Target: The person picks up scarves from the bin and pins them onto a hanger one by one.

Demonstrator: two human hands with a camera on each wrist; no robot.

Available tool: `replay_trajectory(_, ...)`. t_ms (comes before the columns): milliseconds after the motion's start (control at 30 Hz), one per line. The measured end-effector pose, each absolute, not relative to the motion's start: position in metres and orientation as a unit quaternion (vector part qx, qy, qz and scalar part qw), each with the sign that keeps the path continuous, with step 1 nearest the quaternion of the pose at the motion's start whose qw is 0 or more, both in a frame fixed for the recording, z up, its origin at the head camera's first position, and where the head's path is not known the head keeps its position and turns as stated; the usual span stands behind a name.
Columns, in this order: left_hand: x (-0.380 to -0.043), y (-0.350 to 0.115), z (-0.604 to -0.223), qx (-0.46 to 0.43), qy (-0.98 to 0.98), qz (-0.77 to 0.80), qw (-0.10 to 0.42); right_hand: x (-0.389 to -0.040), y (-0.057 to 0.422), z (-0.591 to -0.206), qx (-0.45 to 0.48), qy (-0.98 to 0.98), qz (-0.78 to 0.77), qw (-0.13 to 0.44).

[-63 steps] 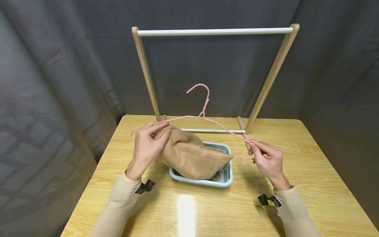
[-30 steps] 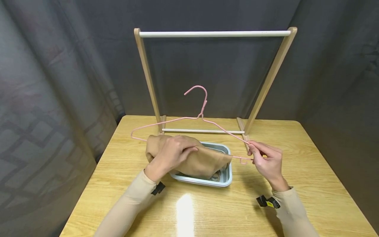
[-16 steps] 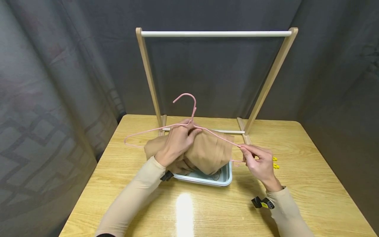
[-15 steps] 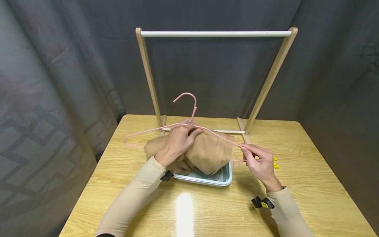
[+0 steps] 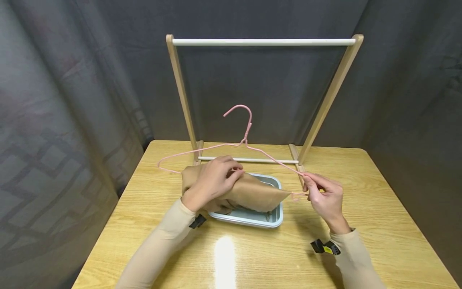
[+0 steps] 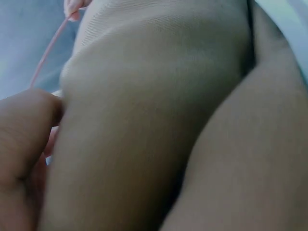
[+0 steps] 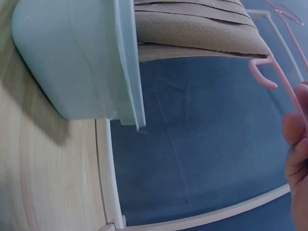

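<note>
A pink clothes hanger is held up over the table, its hook pointing upward. My right hand pinches its right corner between thumb and fingers. Over the hanger's lower bar hangs a tan cloth, draped in folds; stacked layers of it show in the right wrist view. My left hand lies over the cloth's middle near the bar, thumb and fingers pinching it. The cloth's lower part hangs over a light blue basin. In the left wrist view the cloth covers most of the picture.
Behind the hanger stands a wooden rack with a white top rail and a low white bar. Its feet rest near the back of the wooden table. Grey curtains hang on the left and behind.
My left hand has gone from the cloth's left end to its middle, up to the hanger's neck, then slightly down. The hanger dipped left, then came back up right. Yellow clips are now hidden.
</note>
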State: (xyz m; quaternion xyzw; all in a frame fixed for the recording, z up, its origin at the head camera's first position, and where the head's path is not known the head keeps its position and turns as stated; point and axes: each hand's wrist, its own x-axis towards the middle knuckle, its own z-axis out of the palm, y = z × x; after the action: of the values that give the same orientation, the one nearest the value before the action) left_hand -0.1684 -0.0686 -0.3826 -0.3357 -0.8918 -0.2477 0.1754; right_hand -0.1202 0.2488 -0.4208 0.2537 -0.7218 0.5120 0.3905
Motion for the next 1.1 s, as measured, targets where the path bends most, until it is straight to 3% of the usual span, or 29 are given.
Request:
replay_trajectory(200,-0.154,-0.094,-0.38,-0.315,-0.858,-0.286,0.289,-0.121,0.258,-0.416,0.225,-0.71,0.526,0.41)
replay_trajectory(300,-0.146,-0.112,-0.388,-0.243,-0.828,-0.352,0.363,-0.122,0.262,-0.415,0.226,-0.711,0.521,0.415)
replay_trajectory(400,-0.141,-0.13,-0.399,-0.159,-0.805,-0.42,0.388,-0.123,0.265,-0.412,0.225,-0.713,0.518,0.415)
replay_trajectory(467,-0.141,-0.141,-0.404,-0.114,-0.81,-0.453,0.354,-0.123,0.268,-0.41,0.219,-0.712,0.522,0.416)
replay_trajectory(567,-0.143,-0.153,-0.41,-0.079,-0.843,-0.476,0.239,-0.122,0.272,-0.406,0.206,-0.709,0.527,0.422)
replay_trajectory(667,-0.147,-0.163,-0.413,-0.096,-0.864,-0.482,0.113,-0.123,0.273,-0.404,0.204,-0.708,0.528,0.423)
replay_trajectory(767,-0.151,-0.17,-0.416,-0.133,-0.853,-0.504,0.031,-0.125,0.273,-0.406,0.213,-0.707,0.523,0.425)
replay_trajectory(933,-0.156,-0.175,-0.421,-0.17,-0.8,-0.574,-0.032,-0.13,0.271,-0.412,0.235,-0.707,0.508,0.432)
replay_trajectory(1100,-0.153,-0.174,-0.419,-0.168,-0.756,-0.632,-0.039,-0.13,0.271,-0.416,0.236,-0.718,0.498,0.426)
